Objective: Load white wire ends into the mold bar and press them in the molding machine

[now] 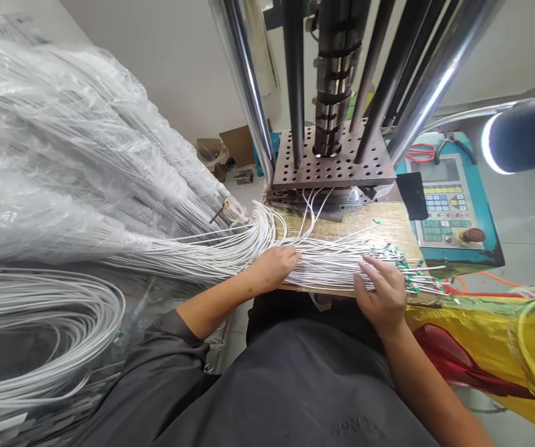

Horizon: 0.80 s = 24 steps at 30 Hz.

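Observation:
A thick spread of white wires (pixel 328 261) crosses the worktable in front of me, with small green bits on the tips (pixel 411 273) at the right. My left hand (pixel 274 268) lies on the bundle near its bend, fingers curled together over the wires; its fingertips are partly hidden. Over the right part of the same bundle is my right hand (pixel 382 295), with its fingers apart and near the tipped ends. Behind the hands, a few wires run up under the perforated metal plate (pixel 290 175) of a press machine.
Plastic-wrapped wire bundles (pixel 62 143) fill the left side, above a coil of white wire (pixel 104 335). At the right stand a teal control box (pixel 486 230) with red-handled scissors (pixel 420 153) and pliers on top, a lamp (pixel 523 133) and yellow sheeting (pixel 481 329).

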Tool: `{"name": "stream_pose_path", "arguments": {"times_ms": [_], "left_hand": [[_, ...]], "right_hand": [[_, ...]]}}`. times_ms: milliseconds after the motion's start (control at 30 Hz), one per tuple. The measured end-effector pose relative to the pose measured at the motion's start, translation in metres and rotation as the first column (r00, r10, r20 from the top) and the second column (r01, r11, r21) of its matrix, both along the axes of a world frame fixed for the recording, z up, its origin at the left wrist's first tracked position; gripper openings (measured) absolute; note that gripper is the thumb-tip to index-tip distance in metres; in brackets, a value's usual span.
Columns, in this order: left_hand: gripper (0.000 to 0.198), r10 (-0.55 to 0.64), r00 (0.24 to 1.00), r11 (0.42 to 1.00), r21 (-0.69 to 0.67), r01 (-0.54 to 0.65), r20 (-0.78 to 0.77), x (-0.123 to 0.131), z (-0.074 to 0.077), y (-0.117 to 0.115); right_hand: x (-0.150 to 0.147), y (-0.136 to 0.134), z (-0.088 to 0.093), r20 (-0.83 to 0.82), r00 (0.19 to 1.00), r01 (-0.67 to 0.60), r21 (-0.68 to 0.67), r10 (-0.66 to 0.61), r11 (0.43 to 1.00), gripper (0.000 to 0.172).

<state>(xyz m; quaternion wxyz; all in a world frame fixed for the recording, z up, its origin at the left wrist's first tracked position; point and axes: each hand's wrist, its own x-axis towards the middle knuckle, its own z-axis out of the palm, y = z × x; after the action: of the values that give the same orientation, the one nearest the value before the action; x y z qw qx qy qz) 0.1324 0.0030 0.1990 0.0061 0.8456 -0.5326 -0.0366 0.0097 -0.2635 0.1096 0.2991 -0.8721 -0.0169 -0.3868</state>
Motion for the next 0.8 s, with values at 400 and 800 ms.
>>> {"name": "stream_pose_path", "arguments": {"times_ms": [400,800], "left_hand": [[0.058,0.119,0.973,0.991,-0.038,-0.129,-0.197,0.009,0.012,-0.015],[0.029,0.066,0.721,0.950,-0.178,-0.257,-0.690,0.020,0.077,-0.070]], "right_hand": [[-0.025,0.003,0.002,0.212,0.966,-0.188,0.170,0.151,0.967,0.058],[-0.013,0.051,0.020,-0.036,0.771,-0.196,0.936,0.635,0.292,0.034]]}}
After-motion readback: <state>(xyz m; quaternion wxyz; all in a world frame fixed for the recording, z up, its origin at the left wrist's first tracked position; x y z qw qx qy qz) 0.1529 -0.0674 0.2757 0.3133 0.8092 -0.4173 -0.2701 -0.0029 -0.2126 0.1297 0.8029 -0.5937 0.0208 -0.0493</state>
